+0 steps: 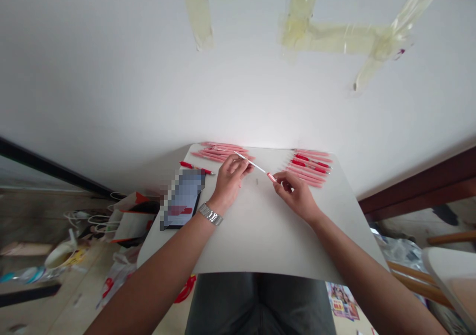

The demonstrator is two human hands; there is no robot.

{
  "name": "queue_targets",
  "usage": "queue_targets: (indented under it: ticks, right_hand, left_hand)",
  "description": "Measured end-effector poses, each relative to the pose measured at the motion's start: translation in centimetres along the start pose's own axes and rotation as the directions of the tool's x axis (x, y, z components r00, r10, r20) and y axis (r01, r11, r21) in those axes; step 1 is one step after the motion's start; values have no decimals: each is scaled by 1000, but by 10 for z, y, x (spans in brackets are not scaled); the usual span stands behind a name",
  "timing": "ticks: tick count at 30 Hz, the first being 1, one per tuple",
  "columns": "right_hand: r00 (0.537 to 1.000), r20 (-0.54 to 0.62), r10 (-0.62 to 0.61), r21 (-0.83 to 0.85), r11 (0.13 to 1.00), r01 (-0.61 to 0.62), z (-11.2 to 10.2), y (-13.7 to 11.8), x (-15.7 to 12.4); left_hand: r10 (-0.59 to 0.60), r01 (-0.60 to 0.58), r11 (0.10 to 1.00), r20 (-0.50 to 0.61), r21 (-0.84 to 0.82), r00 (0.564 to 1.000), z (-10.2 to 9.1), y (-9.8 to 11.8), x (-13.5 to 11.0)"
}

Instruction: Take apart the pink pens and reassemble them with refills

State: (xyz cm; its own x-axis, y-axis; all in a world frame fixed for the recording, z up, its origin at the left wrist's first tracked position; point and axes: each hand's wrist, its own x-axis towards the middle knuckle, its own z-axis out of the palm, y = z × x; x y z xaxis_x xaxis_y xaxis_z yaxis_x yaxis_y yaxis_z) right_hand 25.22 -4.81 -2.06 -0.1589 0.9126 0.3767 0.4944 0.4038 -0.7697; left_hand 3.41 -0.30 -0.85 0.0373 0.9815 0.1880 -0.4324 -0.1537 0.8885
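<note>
My left hand (231, 177) pinches a thin white pen refill (251, 163) near its far end, above the middle of a small white table (260, 231). My right hand (294, 192) is closed on a small pink pen part (271, 177) at the refill's near tip. A pile of pink pen barrels (219, 151) lies at the table's far left, just beyond my left hand. Another pile of pink and red pens (310, 166) lies at the far right, beside my right hand.
A red pen (195, 167) lies alone by a phone (183, 198) on the table's left part. Bags and clutter (122, 216) fill the floor to the left. A wooden chair (442, 270) stands at the right. A white wall with tape (327, 32) is ahead.
</note>
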Motion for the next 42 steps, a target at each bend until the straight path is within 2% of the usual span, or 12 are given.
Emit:
queue_targets:
  ticks: [5, 10, 25, 42]
  right_hand:
    - [1000, 11, -15, -20, 1000, 15, 0, -1, 0]
    - [1000, 13, -24, -22, 999, 25, 0, 0, 0]
    - [995, 26, -101, -24, 995, 101, 0, -2, -1]
    - [993, 30, -118, -36, 992, 119, 1, -2, -1]
  left_hand:
    - [-27, 28, 1000, 51, -14, 998, 2, -1, -3]
    - [-33, 29, 999, 109, 39, 993, 4, -2, -8]
    - [-110, 61, 983, 293, 173, 950, 8, -2, -16]
    - [-131, 84, 982, 292, 169, 948, 12, 3, -17]
